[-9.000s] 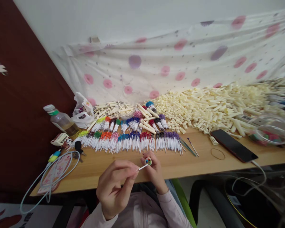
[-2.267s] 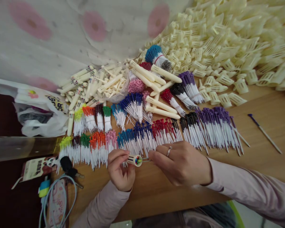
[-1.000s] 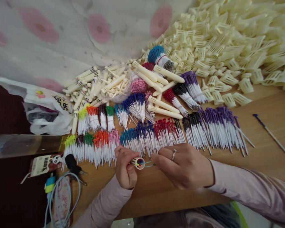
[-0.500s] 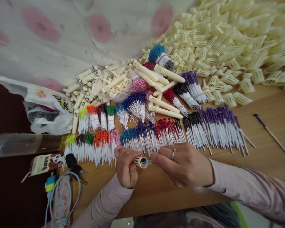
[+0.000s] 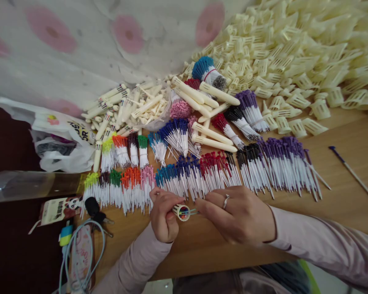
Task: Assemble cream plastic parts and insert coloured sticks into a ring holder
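Note:
My left hand (image 5: 164, 214) is closed around a cream slotted pen barrel (image 5: 178, 210), its round open end facing right. Several coloured tips show inside that opening. My right hand (image 5: 236, 214), with a ring on one finger, pinches a thin pale-blue pen refill (image 5: 194, 212) at the mouth of the barrel. The fingertips hide part of the refill. Just beyond my hands runs a row of loose refills sorted by colour, among them pink refills (image 5: 147, 179), light-blue refills (image 5: 167, 177), red refills (image 5: 216, 169) and purple refills (image 5: 286, 163).
Behind the row lie bundled refills (image 5: 251, 110), smooth cream barrels (image 5: 213, 136) and a bag of cream parts (image 5: 150, 106). A heap of slotted parts (image 5: 294, 53) fills the back right. Keys (image 5: 99, 216), a cable (image 5: 66, 253) and a plastic bag (image 5: 61, 139) are at left.
The barrel's open end has tilted slightly down and left in my left hand. My right hand has shifted a little, and more of the pale-blue refill shows at the opening.

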### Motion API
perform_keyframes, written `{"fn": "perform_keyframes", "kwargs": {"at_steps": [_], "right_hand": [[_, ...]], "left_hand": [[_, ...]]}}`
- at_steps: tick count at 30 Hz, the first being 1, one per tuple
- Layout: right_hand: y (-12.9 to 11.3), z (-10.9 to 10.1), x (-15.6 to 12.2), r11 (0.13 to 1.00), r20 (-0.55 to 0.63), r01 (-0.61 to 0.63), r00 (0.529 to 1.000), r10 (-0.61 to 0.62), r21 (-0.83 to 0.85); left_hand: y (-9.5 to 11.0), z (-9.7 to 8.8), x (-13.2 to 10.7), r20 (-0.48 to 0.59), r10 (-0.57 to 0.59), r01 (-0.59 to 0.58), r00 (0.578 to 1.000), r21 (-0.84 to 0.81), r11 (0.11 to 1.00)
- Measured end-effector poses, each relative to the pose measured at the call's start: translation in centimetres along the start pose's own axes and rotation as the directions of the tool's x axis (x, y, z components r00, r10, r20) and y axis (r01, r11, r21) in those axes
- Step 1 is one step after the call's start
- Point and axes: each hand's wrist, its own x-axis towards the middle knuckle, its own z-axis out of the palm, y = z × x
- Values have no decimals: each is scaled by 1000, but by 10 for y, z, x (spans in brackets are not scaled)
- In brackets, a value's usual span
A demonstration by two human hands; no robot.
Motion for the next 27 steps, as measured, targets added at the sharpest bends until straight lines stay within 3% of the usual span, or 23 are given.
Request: {"fn": "perform_keyframes", "kwargs": {"at_steps": [4,11,19,27], "right_hand": [[0,0,0,1000,-3,6,1000,-6,-9],[0,1,0,1000,12,8,1000,-8,6],[-2,0,1,996,5,-70,998,70,63],[-3,3,0,993,28,-96,995,94,73]], "left_hand": [[-2,0,-2,-21,-8,8,1000,-7,1000],[1,-2,1,37,18,-20,999,48,999],[-5,-2,-1,-112,26,-14,993,107,994],[-6,-2,-1,-132,38,-18,990,152,988]]}}
